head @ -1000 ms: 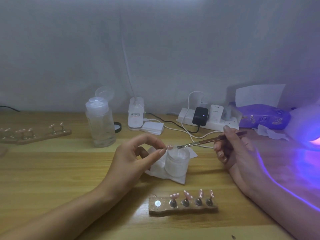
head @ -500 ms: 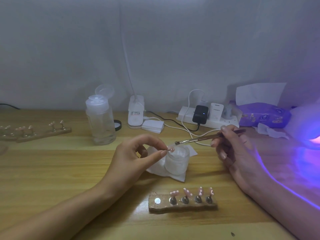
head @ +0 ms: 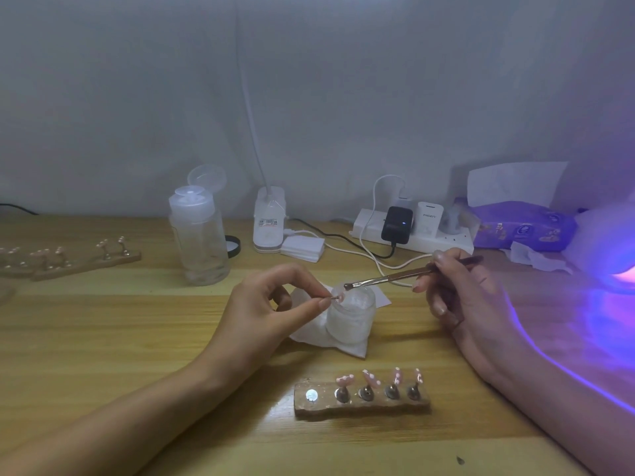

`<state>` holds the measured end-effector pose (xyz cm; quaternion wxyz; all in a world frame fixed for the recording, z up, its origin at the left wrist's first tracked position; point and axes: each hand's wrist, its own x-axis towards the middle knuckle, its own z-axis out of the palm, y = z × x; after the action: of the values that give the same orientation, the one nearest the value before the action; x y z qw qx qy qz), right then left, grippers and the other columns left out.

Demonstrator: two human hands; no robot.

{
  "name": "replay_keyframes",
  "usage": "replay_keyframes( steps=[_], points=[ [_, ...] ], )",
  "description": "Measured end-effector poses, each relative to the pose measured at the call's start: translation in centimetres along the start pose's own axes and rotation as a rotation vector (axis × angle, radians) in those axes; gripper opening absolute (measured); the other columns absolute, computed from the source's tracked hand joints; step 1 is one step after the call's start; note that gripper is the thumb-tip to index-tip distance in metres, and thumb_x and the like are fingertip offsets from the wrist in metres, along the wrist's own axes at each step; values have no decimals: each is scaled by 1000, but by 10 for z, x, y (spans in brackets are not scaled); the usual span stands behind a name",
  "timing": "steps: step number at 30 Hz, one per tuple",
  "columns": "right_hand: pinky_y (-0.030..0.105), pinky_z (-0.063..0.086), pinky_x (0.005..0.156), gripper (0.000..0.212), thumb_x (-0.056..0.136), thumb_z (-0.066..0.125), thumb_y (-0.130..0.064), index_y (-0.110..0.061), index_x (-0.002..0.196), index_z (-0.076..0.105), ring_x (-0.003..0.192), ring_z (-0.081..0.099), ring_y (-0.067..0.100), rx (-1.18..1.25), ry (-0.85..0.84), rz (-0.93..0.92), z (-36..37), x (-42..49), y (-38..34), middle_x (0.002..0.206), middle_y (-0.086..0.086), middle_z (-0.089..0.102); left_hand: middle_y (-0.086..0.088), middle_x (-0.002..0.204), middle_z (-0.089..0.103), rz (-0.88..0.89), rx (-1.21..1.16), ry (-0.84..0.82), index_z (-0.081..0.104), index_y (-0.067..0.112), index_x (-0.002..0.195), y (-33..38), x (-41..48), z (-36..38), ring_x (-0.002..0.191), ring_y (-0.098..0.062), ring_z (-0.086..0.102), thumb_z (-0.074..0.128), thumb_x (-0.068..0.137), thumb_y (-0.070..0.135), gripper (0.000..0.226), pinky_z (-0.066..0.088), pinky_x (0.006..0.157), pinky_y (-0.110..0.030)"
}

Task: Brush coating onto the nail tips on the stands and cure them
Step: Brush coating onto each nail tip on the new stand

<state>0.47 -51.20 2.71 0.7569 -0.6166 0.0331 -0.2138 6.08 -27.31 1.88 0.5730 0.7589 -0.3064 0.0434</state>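
Left hand (head: 264, 304) fingers pinching a nail tip (head: 338, 297) over the jar (head: 350, 316); right hand (head: 464, 297) fingers gripping the brush (head: 395, 277), bristles hovering just beside the tip.

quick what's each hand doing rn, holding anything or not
Left hand: closed, pinching a nail tip between thumb and forefinger.
Right hand: closed, holding the brush, bristles pointed at that nail tip.
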Motion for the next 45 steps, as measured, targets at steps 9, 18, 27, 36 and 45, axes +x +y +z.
replay_keyframes(
  steps=[9,18,27,36,45],
  points=[
    [15,27,37,16,83,60,-33,-23,73,54,38,42,9,0,-22,-24,1,-1,-1,64,7,68,9,87,72,-3,-4,-6,72,26,76,0,0,0,61,-5,43,79,81,22,10,43,61,-15],
    [15,29,37,20,87,59,-31,-27,67,59,38,43,9,-10,-54,-49,2,-1,-1,64,8,69,13,81,69,-5,6,-7,73,27,77,0,-1,0,60,-4,43,79,81,23,8,43,62,-14],
    [14,32,37,17,85,60,-32,-27,69,57,39,44,10,-3,-72,-43,2,-2,0,65,10,69,12,86,71,-1,3,-7,72,26,76,0,-1,1,60,-5,42,79,82,22,10,42,62,-13],
    [15,33,37,18,89,58,-30,-19,77,51,40,46,10,-15,-80,-52,0,-1,1,65,9,69,15,78,68,1,-2,-8,71,26,76,-1,0,1,61,-7,43,79,82,21,11,42,61,-14],
    [14,31,36,16,84,61,-33,-25,70,58,38,44,9,-17,-61,-29,2,-1,1,64,9,69,5,80,68,-6,12,-12,71,27,76,-3,0,0,61,-9,44,79,82,23,11,43,62,-16]
  ],
)
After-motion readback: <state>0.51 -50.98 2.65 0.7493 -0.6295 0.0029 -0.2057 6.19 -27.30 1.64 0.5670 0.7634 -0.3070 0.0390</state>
